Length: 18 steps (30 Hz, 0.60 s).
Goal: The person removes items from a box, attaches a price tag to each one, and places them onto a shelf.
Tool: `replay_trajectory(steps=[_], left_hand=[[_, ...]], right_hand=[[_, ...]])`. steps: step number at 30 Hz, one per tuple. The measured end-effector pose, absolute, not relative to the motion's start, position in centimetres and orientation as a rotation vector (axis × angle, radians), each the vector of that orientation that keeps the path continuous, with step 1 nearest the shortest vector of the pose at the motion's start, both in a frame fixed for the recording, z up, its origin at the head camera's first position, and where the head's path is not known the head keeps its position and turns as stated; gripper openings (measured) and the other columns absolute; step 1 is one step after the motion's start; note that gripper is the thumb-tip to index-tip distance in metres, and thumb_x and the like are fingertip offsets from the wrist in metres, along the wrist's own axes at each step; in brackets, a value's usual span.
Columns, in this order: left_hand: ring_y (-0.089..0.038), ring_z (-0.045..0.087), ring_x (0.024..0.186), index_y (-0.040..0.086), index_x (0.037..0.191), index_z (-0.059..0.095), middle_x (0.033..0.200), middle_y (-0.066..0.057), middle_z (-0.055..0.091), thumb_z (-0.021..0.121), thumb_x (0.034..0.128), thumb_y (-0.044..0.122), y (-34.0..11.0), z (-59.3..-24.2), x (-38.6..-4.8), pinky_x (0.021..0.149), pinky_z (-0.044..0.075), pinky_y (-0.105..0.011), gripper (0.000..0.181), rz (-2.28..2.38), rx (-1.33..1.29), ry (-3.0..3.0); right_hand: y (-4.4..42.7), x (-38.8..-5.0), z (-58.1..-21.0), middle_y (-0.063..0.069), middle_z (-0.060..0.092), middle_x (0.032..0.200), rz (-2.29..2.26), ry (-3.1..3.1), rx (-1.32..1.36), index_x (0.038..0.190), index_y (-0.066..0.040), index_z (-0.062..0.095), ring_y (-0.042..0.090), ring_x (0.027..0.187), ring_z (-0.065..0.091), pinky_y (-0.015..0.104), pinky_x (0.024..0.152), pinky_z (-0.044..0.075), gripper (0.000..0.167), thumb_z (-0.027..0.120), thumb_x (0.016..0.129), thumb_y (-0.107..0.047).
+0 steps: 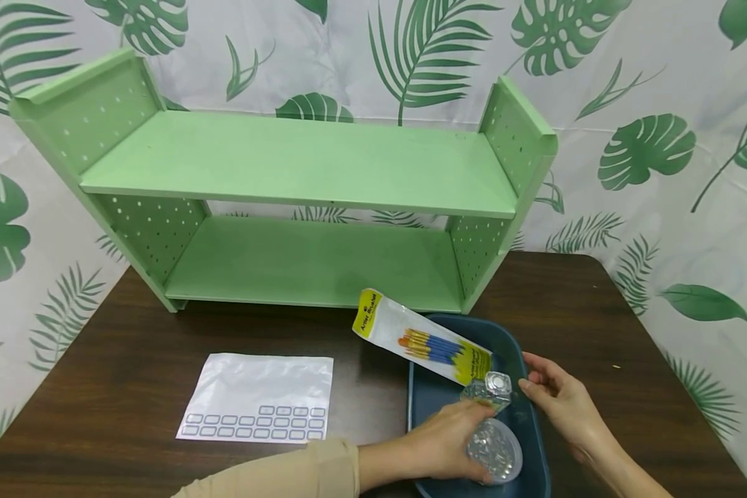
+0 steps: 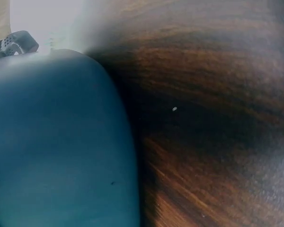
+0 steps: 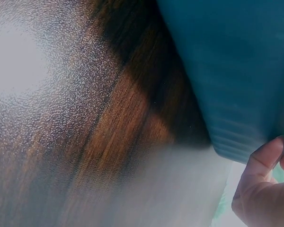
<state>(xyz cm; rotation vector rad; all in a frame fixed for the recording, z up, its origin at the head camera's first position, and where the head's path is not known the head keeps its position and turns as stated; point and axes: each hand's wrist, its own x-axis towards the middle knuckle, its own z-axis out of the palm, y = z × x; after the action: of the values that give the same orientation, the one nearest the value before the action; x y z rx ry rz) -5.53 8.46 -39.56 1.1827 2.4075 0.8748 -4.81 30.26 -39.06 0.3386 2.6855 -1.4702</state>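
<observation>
In the head view a dark blue bin (image 1: pixel 436 408) stands at the table's front right. My left hand (image 1: pixel 448 443) reaches into it, thumb and fingers around a round clear container (image 1: pixel 494 449) of shiny pieces. Just beyond those fingers is a glass bottle with a silver cap (image 1: pixel 496 384). A packet of paintbrushes (image 1: pixel 420 337) leans over the bin's back left rim. My right hand (image 1: pixel 563 401) pinches the bin's right rim; the right wrist view shows its fingers (image 3: pixel 265 156) at the rim of the bin (image 3: pixel 236 71). The left wrist view shows the bin's wall (image 2: pixel 61 142), not the hand.
A green two-tier shelf (image 1: pixel 311 263) stands at the back of the brown table (image 1: pixel 131 373). A white sheet with rows of blue-bordered labels (image 1: pixel 261 387) lies left of the bin. Behind hangs a leaf-patterned cloth (image 1: pixel 647 62).
</observation>
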Motion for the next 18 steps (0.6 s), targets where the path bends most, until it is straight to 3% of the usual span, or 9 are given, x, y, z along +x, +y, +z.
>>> replay_trajectory(steps=[8,18], left_hand=[[-0.009,0.052,0.114,0.015,0.135,0.046,0.131,0.002,0.051,0.085,0.0669,0.035,8.7,-39.58,-5.47,0.088,0.045,-0.02,0.08,0.797,1.177,2.412],[-0.002,0.053,0.102,0.014,0.126,0.051,0.115,0.006,0.056,0.084,0.0658,0.043,8.36,-39.57,-5.41,0.08,0.044,-0.013,0.074,0.849,1.234,2.454]], right_hand=[[30.17,-4.81,-39.04,0.0,0.049,0.094,-1.47,2.707,0.33,0.135,0.004,0.042,0.002,0.079,0.049,0.02,0.066,0.047,0.047,0.057,0.094,-0.013],[30.09,-4.89,-38.98,0.002,0.048,0.093,-1.49,2.678,0.342,0.135,0.004,0.041,0.003,0.076,0.048,0.022,0.063,0.047,0.047,0.056,0.094,-0.012]])
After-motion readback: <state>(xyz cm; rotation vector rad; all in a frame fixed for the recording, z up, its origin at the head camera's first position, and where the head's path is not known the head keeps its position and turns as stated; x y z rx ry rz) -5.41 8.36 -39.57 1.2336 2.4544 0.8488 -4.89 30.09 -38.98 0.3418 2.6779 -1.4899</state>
